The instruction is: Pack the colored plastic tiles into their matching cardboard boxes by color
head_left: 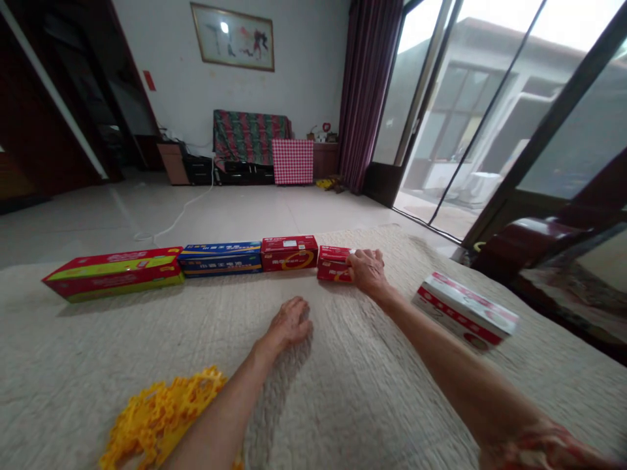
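My right hand (368, 271) grips the right end of a small red box (333, 264), its fingers over the top. To the left of it, with a narrow gap between, stands another red box (289, 253) with a white label on top. That one adjoins a blue box (221, 259), and a long red and yellow-green box (117, 274) ends the row at the left. My left hand (290, 320) is low over the quilted cover, empty, with slightly bent fingers and the thumb apart. A white and red box (465, 310) lies at an angle to the right.
A pile of yellow plastic pieces (161, 411) lies partly behind my left forearm. The pale quilted cover (343, 391) spreads under everything. Dark wooden furniture (519, 245) borders it on the right, and glass doors (455, 130) stand beyond.
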`<state>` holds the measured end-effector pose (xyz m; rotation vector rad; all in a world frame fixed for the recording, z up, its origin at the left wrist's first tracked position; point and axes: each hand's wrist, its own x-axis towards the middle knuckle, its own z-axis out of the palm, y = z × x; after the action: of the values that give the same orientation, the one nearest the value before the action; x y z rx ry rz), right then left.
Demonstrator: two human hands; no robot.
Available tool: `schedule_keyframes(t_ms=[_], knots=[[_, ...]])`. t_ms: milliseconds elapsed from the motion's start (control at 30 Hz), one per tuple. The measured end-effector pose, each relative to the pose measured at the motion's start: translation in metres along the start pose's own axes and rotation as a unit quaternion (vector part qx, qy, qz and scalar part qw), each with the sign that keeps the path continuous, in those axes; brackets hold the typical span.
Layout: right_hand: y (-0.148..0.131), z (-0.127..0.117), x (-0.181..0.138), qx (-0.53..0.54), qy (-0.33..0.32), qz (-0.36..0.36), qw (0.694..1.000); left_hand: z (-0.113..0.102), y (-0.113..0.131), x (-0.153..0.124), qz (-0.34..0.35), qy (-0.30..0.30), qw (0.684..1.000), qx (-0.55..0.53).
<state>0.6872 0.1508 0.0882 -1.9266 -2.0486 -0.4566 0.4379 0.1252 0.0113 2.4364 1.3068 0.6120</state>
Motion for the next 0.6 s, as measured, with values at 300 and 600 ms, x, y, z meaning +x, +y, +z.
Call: schedule_keyframes(t_ms=[300,600], knots=[[-0.077,-0.064,-0.13,0.052,-0.011,-0.116,0.992,-0.047,0.022,-0.105,-0.042,0.005,0.999,0.018],[-0.121,-0.085,-0.168,0.059,0.0,-0.134,0.989,-0.066,0.022,-0.231,0.038,-0.024,0.991,0.122]])
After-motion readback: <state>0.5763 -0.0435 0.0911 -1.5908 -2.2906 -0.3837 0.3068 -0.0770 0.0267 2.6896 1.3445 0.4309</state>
